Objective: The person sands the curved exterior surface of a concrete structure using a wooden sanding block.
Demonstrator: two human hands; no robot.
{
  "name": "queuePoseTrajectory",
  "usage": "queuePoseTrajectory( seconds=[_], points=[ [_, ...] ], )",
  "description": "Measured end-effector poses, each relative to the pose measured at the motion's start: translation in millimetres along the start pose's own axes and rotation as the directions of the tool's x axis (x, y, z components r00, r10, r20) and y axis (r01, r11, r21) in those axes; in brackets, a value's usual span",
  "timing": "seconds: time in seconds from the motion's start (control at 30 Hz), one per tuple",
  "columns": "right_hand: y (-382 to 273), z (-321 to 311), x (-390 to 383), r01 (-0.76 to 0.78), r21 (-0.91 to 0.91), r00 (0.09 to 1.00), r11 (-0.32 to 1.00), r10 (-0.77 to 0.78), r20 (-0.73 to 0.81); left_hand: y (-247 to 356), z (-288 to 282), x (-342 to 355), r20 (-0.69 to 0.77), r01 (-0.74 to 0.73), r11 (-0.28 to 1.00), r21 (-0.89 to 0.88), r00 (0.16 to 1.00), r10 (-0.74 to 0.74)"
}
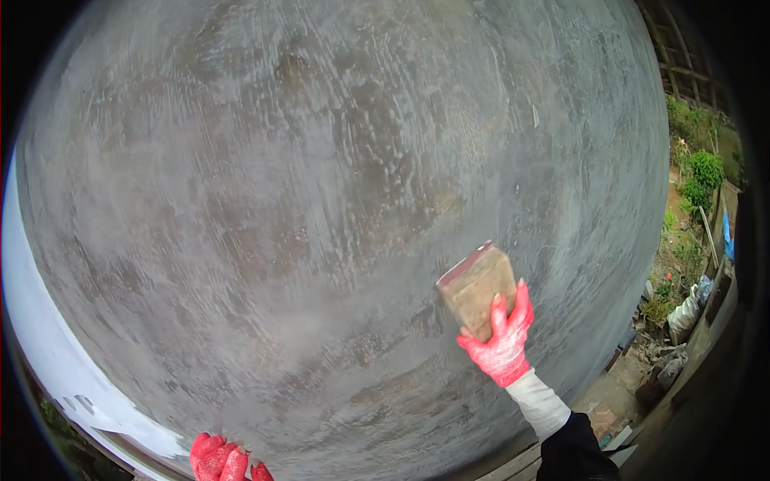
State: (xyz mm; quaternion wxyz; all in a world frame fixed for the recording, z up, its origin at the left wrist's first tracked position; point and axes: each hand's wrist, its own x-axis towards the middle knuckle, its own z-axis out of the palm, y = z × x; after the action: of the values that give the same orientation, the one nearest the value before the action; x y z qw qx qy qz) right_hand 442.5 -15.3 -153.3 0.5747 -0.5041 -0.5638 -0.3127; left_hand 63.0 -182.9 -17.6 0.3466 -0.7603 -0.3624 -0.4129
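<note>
Showing only partly: left fingers (212,458)

An outdoor building site beside a garden or yard: a broad, streaky grey plastered wall (321,184) with a smooth white strip (60,345) along its left edge fills most of the view, and in daylight to its right are leafy green shrubs (706,170), a stuffed whitish sack (684,317) and rubble-strewn ground (613,393).

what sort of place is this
Probably an outdoor yard beside a building under work: a broad, patchy grey wall fills most of the view, with green plants and a white sack off to the right.
</note>
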Motion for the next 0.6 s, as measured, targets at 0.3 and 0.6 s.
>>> queuePoseTrajectory(
  seconds=[0.3,0.6],
  points=[
    [-94,24,10,0.436,0.154,0.88,0.887,-0.456,0.132,-7,68,-4,-0.089,-0.017,0.984,-0.178,0.996,0.001],
    [-20,5,86,-0.332,0.063,0.907,0.941,0.337,-0.253,-42,71,-34,-0.125,0.177,0.971,-0.161,0.972,-0.198]
  ],
)
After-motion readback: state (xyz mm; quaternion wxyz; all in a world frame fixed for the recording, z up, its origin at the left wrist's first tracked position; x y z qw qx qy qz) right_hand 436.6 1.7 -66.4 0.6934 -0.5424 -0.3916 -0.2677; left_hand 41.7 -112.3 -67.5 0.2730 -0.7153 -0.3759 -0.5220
